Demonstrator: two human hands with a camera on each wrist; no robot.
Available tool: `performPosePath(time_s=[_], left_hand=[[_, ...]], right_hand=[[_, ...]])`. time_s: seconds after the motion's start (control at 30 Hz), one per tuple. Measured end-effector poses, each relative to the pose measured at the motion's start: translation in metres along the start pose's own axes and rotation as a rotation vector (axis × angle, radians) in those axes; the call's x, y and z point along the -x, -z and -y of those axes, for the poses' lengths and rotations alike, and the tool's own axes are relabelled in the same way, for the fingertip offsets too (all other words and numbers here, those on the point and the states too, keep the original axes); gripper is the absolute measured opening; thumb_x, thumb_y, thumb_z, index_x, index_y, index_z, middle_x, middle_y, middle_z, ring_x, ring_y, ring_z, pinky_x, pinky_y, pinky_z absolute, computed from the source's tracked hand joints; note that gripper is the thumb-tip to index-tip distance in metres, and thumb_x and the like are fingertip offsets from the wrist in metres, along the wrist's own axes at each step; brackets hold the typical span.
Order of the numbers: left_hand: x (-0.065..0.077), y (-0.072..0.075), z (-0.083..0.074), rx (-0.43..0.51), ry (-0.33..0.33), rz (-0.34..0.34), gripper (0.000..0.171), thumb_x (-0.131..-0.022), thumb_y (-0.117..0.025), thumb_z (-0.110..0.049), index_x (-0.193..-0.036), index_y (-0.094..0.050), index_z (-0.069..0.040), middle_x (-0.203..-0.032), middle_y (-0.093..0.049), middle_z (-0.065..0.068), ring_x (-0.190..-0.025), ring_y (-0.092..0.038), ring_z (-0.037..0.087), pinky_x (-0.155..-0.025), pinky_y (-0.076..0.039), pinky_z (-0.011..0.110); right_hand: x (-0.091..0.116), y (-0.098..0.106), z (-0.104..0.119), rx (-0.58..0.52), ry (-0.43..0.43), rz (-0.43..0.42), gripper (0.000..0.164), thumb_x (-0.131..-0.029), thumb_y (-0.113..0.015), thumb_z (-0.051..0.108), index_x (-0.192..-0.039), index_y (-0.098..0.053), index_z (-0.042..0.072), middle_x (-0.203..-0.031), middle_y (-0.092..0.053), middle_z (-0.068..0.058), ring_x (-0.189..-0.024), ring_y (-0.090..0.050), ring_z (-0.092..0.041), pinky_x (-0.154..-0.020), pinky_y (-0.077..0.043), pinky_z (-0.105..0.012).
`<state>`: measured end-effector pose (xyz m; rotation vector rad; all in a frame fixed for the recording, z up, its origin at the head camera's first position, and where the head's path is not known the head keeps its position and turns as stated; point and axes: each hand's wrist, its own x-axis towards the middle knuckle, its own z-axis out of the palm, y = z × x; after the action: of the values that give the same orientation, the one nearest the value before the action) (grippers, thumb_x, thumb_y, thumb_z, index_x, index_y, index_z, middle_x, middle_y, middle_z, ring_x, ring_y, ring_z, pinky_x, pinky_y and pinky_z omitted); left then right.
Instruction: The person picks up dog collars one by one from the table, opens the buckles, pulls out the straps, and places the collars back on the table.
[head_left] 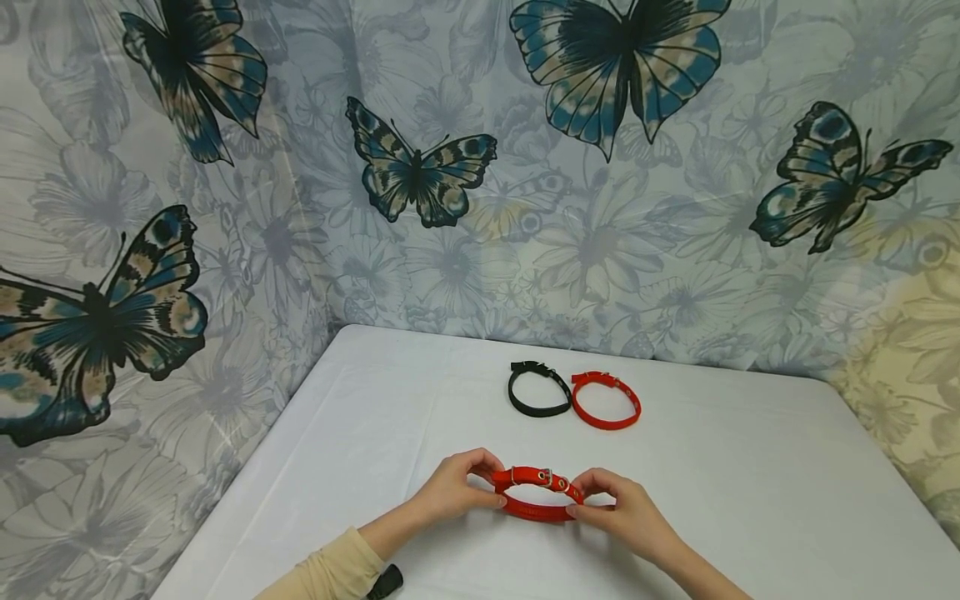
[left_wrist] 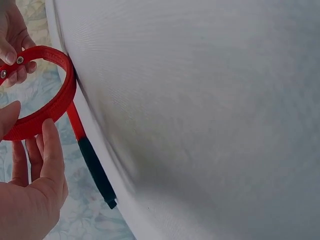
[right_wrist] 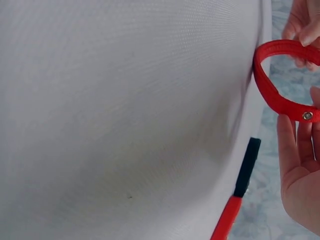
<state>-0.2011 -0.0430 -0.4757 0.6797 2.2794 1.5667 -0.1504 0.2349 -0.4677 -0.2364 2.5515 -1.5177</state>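
Note:
Both hands hold a red buckled collar (head_left: 537, 511) near the front of the white table, its loop bowed into a flat oval with the metal buckle at the top side. My left hand (head_left: 459, 487) pinches the left end between thumb and fingers. At the other end, my right hand (head_left: 628, 510) grips the band near the metal-ringed holes. In the left wrist view the collar (left_wrist: 69, 82) curves between the two hands. The right wrist view shows an eyelet on the collar (right_wrist: 267, 90) close to the fingers.
Farther back on the white table (head_left: 420, 392) lie a black buckled collar (head_left: 538, 412) and a second red collar (head_left: 606, 425), side by side. A small black object (head_left: 386, 581) shows beside the left sleeve. Butterfly-print cloth (head_left: 450, 275) hangs behind and at the sides.

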Motion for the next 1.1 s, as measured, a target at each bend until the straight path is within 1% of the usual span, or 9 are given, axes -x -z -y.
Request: performPosePath(time_s=[0.07,0.13,0.23,0.33,0.47,0.6,0.87,1.1], left_hand=[[0.0,0.0,-0.001,0.018,-0.006,0.0,0.026,-0.077,-0.08,-0.009,-0.099,-0.066,-0.013,-0.09,-0.067,-0.005,-0.094,-0.062,0.024,-0.079,-0.049,0.03],[0.0,0.0,-0.002,0.045,-0.01,0.002,0.027,-0.078,-0.08,-0.008,-0.1,-0.066,-0.012,-0.09,-0.067,-0.004,-0.093,-0.062,0.022,-0.076,-0.052,0.025],[0.0,0.0,-0.003,0.084,-0.024,0.009,0.028,-0.078,-0.08,-0.007,-0.102,-0.067,-0.011,-0.09,-0.067,-0.003,-0.09,-0.062,0.015,-0.075,-0.054,0.023],[-0.001,0.001,-0.004,0.095,-0.037,0.02,0.027,-0.078,-0.08,-0.009,-0.102,-0.067,-0.011,-0.091,-0.066,-0.003,-0.089,-0.061,0.011,-0.075,-0.055,0.024],[-0.001,0.001,-0.004,0.087,-0.047,0.026,0.025,-0.079,-0.08,-0.01,-0.101,-0.068,-0.011,-0.091,-0.065,-0.004,-0.088,-0.06,0.01,-0.075,-0.055,0.024],[-0.001,0.001,-0.005,0.086,-0.042,0.027,0.024,-0.079,-0.08,-0.01,-0.1,-0.068,-0.012,-0.091,-0.065,-0.004,-0.088,-0.06,0.01,-0.075,-0.055,0.024],[-0.002,0.0,-0.004,0.078,-0.03,0.023,0.025,-0.079,-0.081,-0.01,-0.1,-0.068,-0.012,-0.091,-0.065,-0.003,-0.089,-0.06,0.011,-0.075,-0.055,0.023],[-0.002,0.0,-0.004,0.07,-0.024,0.024,0.025,-0.079,-0.081,-0.01,-0.1,-0.068,-0.014,-0.091,-0.065,-0.004,-0.088,-0.06,0.01,-0.076,-0.055,0.024]], right_hand=[[0.0,0.001,-0.001,0.001,0.005,0.004,0.026,-0.083,-0.079,0.022,-0.101,-0.067,0.009,-0.096,-0.066,-0.006,-0.093,-0.058,-0.022,-0.071,-0.055,-0.025],[0.0,0.001,-0.001,0.003,0.01,0.01,0.026,-0.083,-0.079,0.023,-0.101,-0.067,0.01,-0.097,-0.066,-0.006,-0.093,-0.058,-0.022,-0.071,-0.055,-0.025],[-0.001,0.001,-0.002,0.006,0.017,0.017,0.025,-0.083,-0.079,0.022,-0.1,-0.067,0.01,-0.097,-0.066,-0.006,-0.093,-0.058,-0.022,-0.071,-0.055,-0.025],[-0.001,0.002,-0.002,0.011,0.02,0.02,0.024,-0.083,-0.079,0.022,-0.1,-0.067,0.01,-0.097,-0.066,-0.007,-0.093,-0.058,-0.023,-0.071,-0.056,-0.026],[-0.001,0.002,-0.001,0.011,0.022,0.021,0.024,-0.083,-0.079,0.021,-0.1,-0.066,0.01,-0.097,-0.066,-0.006,-0.093,-0.059,-0.024,-0.071,-0.056,-0.027],[0.0,0.001,0.0,-0.002,0.02,0.006,0.025,-0.083,-0.079,0.02,-0.102,-0.066,0.01,-0.097,-0.066,-0.004,-0.094,-0.058,-0.023,-0.072,-0.056,-0.027],[-0.001,-0.001,0.009,-0.028,0.031,-0.067,0.028,-0.081,-0.081,0.021,-0.103,-0.066,0.01,-0.1,-0.065,-0.002,-0.097,-0.061,-0.022,-0.076,-0.056,-0.027],[-0.001,-0.002,0.011,-0.038,0.017,-0.068,0.028,-0.081,-0.081,0.022,-0.102,-0.067,0.01,-0.099,-0.065,-0.002,-0.096,-0.061,-0.02,-0.077,-0.056,-0.027]])
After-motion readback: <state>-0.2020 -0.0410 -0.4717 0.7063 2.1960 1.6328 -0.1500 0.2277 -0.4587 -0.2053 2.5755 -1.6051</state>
